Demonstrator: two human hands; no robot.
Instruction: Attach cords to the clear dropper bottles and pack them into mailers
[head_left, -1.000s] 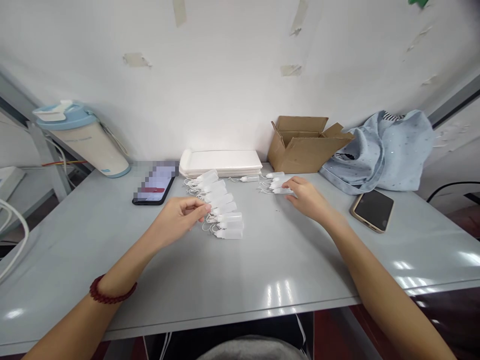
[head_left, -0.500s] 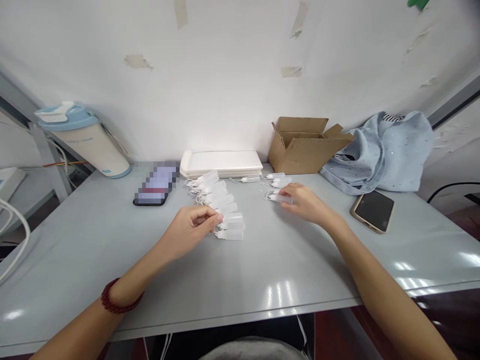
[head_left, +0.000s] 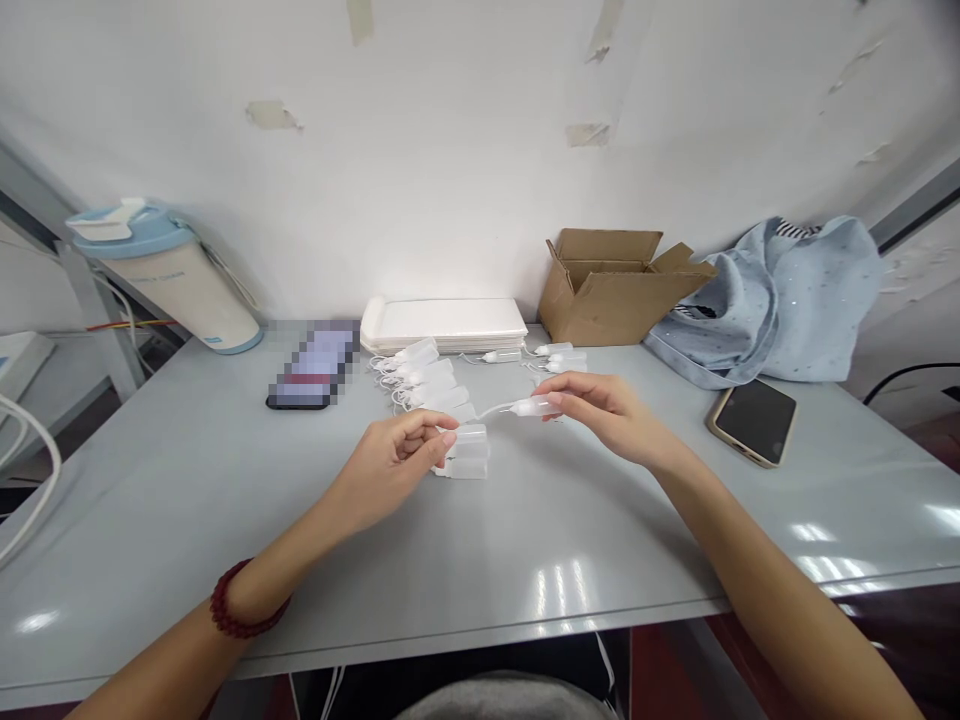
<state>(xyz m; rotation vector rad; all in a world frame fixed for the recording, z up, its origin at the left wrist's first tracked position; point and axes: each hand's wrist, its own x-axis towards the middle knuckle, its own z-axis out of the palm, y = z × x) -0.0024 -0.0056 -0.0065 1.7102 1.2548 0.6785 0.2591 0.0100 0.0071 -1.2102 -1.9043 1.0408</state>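
Note:
My right hand [head_left: 600, 405] pinches a small translucent dropper bottle [head_left: 534, 406] by its body, just above the table. Its white tip points left, and a thin white cord trails from it towards my left hand [head_left: 409, 450]. The left thumb and forefinger are pressed together, but what lies between them is too small to make out. Just beyond those fingertips, two similar bottles [head_left: 471, 467] lie side by side, partly hidden by the hand. More corded bottles [head_left: 426, 375] form a slanting row behind it. Past my right hand lie two loose bottles [head_left: 568, 362], and another single bottle [head_left: 501, 356] lies farther left.
A stack of white padded envelopes [head_left: 450, 318] sits against the wall beside an open cardboard box [head_left: 622, 305]. A blue cloth bag [head_left: 802, 300] and a phone [head_left: 754, 422] are at right. To the left are another phone [head_left: 311, 370] and a tilted-looking tumbler [head_left: 180, 290].
My right hand has lifted a dropper bottle from the right-hand group and brought it left, towards my left hand. My left hand has shifted slightly and stays pinched.

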